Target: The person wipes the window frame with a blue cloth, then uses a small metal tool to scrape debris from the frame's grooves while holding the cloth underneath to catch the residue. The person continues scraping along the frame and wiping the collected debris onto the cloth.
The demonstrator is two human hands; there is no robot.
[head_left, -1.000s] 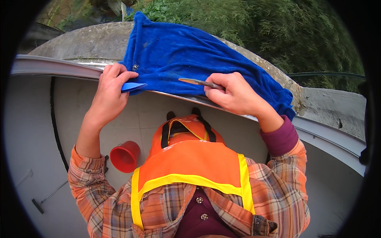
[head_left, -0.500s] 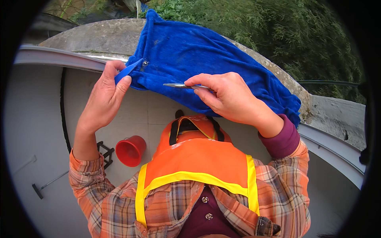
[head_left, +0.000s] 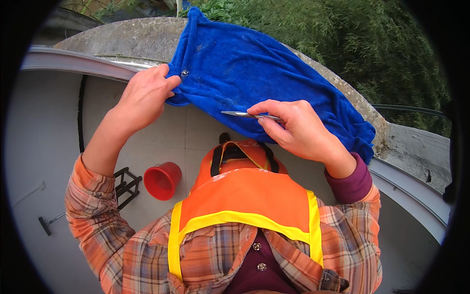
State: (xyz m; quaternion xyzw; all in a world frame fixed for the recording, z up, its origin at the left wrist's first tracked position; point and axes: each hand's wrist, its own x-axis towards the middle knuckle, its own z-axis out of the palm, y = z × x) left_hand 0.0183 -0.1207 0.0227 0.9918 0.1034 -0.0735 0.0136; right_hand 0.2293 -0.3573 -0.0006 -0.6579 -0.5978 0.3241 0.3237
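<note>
A bright blue plush cloth (head_left: 245, 63) lies draped over the wall, its near edge hanging down on my side. At its left edge my left hand (head_left: 149, 90) is closed, fingers pinching the cloth's border. Close by those fingertips, a small shiny metal piece (head_left: 184, 73) sits on the cloth. My right hand (head_left: 296, 125) grips a slim, pointed silver metal tool (head_left: 235, 113) between thumb and fingers. The tool points left, above the cloth's lower edge; its exact kind is not clear, since my fingers cover its rear part.
Under the cloth runs a curved concrete wall top (head_left: 132, 41) with a pale metal rail (head_left: 88, 61). Dense green foliage (head_left: 362, 54) grows beyond. Below on the floor are a red bucket (head_left: 162, 181), a dark stool-like frame (head_left: 128, 188) and a long-handled tool (head_left: 45, 226).
My left hand has turned over and shifted right onto the cloth's edge; the smooth blue strip it held is now hidden. My right hand, with the metal tool, has moved slightly right and nearer.
</note>
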